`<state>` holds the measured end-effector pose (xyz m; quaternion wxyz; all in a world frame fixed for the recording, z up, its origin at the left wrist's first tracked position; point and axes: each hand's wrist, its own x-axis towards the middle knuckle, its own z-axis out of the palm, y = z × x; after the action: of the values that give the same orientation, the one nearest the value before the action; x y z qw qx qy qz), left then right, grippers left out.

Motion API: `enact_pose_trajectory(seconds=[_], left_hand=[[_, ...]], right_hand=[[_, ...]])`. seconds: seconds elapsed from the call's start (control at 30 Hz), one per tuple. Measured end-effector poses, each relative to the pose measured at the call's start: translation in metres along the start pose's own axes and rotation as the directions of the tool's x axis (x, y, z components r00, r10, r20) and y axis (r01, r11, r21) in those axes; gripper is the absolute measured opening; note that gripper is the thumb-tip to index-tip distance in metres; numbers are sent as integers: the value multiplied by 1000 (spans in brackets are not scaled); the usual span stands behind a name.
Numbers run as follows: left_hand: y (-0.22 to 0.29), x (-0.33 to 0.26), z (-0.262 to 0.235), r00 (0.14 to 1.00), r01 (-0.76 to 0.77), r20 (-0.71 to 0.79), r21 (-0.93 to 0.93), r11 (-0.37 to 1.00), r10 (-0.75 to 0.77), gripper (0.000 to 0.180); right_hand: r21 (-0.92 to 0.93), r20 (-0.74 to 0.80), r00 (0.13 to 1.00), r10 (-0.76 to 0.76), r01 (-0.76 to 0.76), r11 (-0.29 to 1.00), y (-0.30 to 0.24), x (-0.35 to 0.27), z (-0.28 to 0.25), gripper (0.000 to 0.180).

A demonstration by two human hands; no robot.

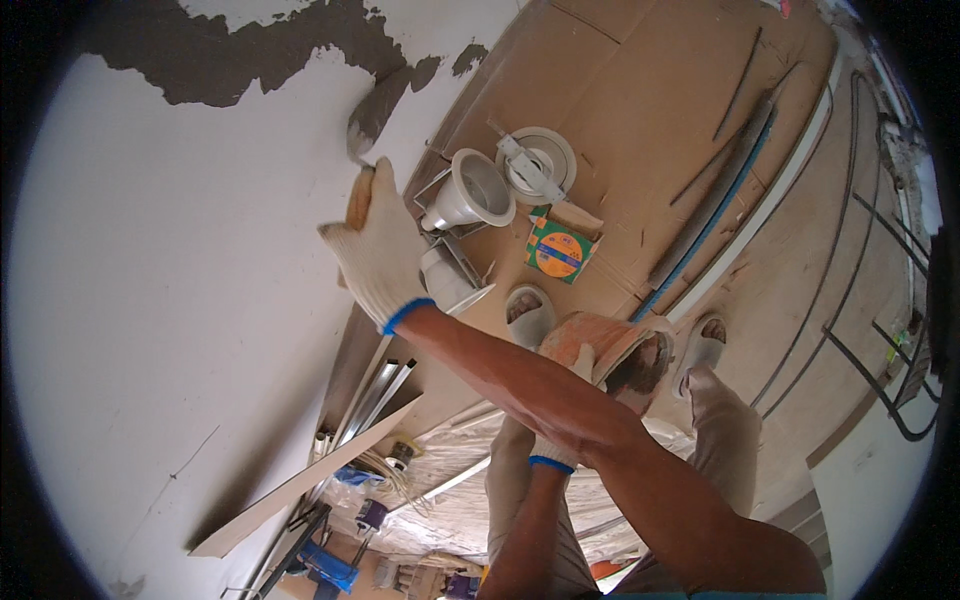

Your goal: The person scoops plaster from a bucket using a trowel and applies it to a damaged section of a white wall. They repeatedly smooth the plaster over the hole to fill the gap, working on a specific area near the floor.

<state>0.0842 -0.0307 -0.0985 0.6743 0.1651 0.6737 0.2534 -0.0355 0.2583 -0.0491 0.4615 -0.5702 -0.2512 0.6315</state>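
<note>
Wall [200,260]: white, dark grey patch [230,65] across top.
Trowel [358,200]: at wall, by patch's right end.
Right hand [382,250]: gloved, fingers closed round trowel handle.
Light fittings [481,187]: on floor beside wall.
Left hand [583,362]: gloved, mostly hidden, at bucket; cannot tell finger closure.
Bucket [578,333]: tilted, between feet.

White wall [180,270]: broad and pale along the left, a thin dark crack [173,476] low down
Floor covering [650,110]: brown sheets, seams showing, small debris scattered
Floor sheeting [440,455]: pale, crinkled, toward the bottom
White panel [880,490]: lower right, wall or door unclear
Light: diffuse, a soft shadow on the wall
</note>
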Motion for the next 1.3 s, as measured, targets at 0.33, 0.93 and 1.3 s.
enact_pose_trajectory(seconds=[0.33,0.93,1.3], left_hand=[[-35,4,-10,988,-111,128,190,976,87,68],[60,-25,12,954,-63,-245,408,911,175,58],[109,-122,54,935,-178,-350,-306,935,63,45]], right_hand=[[60,47,999,-19,17,998,-42,-11,-29,95],[-111,361,846,393,-380,918,-190,-179,-315,91],[-554,-42,906,421,-372,744,-243,-285,-468,64]])
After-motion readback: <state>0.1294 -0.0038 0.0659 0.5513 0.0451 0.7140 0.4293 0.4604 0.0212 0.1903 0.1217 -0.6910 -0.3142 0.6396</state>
